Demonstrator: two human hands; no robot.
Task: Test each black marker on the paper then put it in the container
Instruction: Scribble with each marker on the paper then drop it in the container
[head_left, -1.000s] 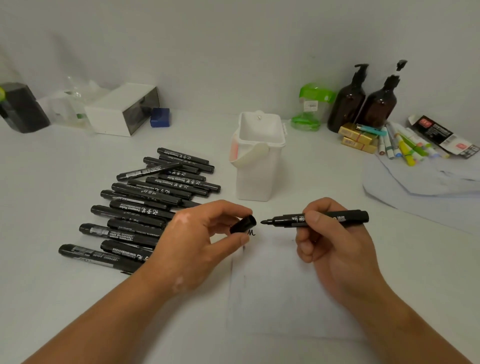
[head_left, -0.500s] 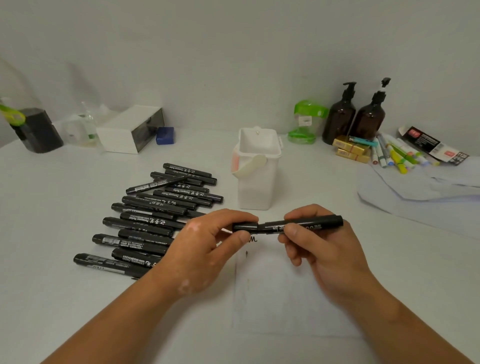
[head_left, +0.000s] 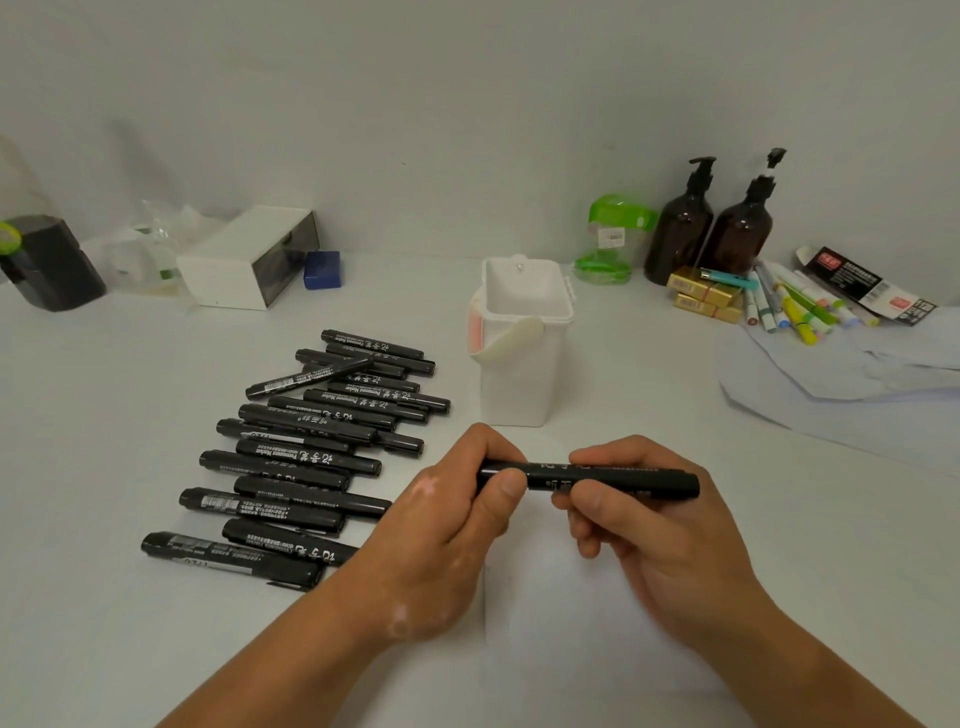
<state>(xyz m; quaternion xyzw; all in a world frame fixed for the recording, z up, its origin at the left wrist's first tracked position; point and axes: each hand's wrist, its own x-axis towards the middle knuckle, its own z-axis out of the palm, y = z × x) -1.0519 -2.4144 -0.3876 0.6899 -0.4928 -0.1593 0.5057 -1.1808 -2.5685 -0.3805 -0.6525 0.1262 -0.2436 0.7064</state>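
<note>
Pinching the cap end, the left hand (head_left: 436, 525) and the curled right hand (head_left: 660, 525) hold a black marker (head_left: 623, 480) level above the paper (head_left: 571, 649).

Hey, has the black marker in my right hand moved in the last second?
Yes. Against the white container, the black marker in the right hand has shifted left, its tip now inside the cap the left hand pinches.

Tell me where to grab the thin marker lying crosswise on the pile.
Pinch the thin marker near its left, labelled end, coming from above. It lies slantwise on top of the pile of markers, and that end sticks out past its neighbours, so fingers should fit either side without nudging the others.
</note>
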